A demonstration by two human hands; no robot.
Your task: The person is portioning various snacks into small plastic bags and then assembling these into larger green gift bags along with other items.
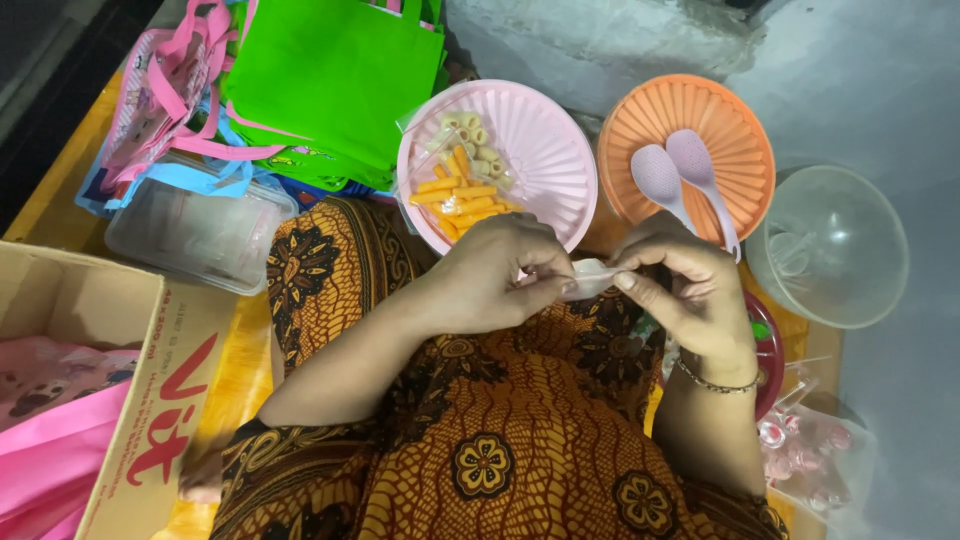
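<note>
Head view: left hand [495, 275] and right hand [690, 285] both pinch a small clear bag [592, 277] above the lap; loose grip could drop it beside the pink bowl [545, 150].

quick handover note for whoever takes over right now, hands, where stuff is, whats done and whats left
Left hand and right hand pinch a small clear plastic bag between them over the lap.
Pink plate ahead holds orange and beige snack sticks on a clear wrapper.
Orange plate holds two lilac spoons; clear bowl sits to its right.
Done: none visibly filled.
Left: the bag in hand looks empty; the snacks remain on the plate.
</note>
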